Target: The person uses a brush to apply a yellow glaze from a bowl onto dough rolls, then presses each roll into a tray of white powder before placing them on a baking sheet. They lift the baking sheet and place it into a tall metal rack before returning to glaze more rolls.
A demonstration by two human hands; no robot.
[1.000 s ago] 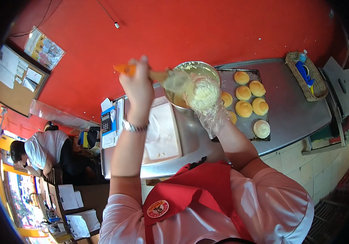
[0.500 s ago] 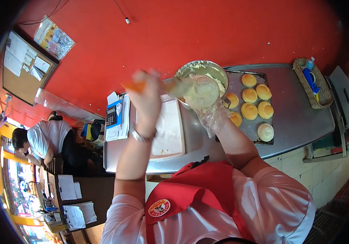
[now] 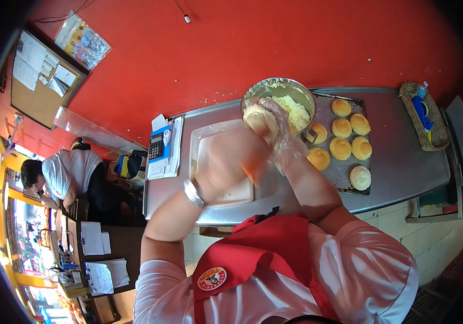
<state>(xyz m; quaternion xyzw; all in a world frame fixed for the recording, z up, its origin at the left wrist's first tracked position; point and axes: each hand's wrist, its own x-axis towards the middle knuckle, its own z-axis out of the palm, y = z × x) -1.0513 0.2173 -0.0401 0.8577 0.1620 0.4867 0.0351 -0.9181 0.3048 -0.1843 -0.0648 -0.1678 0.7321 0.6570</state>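
Observation:
My right hand (image 3: 282,121), in a clear plastic glove, holds a round bun (image 3: 258,116) coated with pale cream over the near left side of a metal bowl (image 3: 309,97). Yellowish-white cream (image 3: 295,114) lies in the bowl and smears its inner wall. Closed and blurred by motion, my left hand (image 3: 228,162) grips a spreading tool by its orange handle (image 3: 251,171), close by the bun. The tool's working end is hidden. To the bowl's right, a dark baking tray (image 3: 345,162) carries several golden buns (image 3: 341,148) and one paler, cream-coated bun (image 3: 360,177).
Left of the bowl lies a shallow white tray (image 3: 199,146), partly under my left arm. Papers and a calculator (image 3: 156,147) sit at the table's left end. A wicker basket (image 3: 431,137) stands at the right end. Another person (image 3: 69,170) leans on a desk at far left.
My left hand has swung right and toward me with the orange-handled tool, from over the white tray's far end to beside the bun. The bun has tilted in my right hand, uncovering cream in the bowl.

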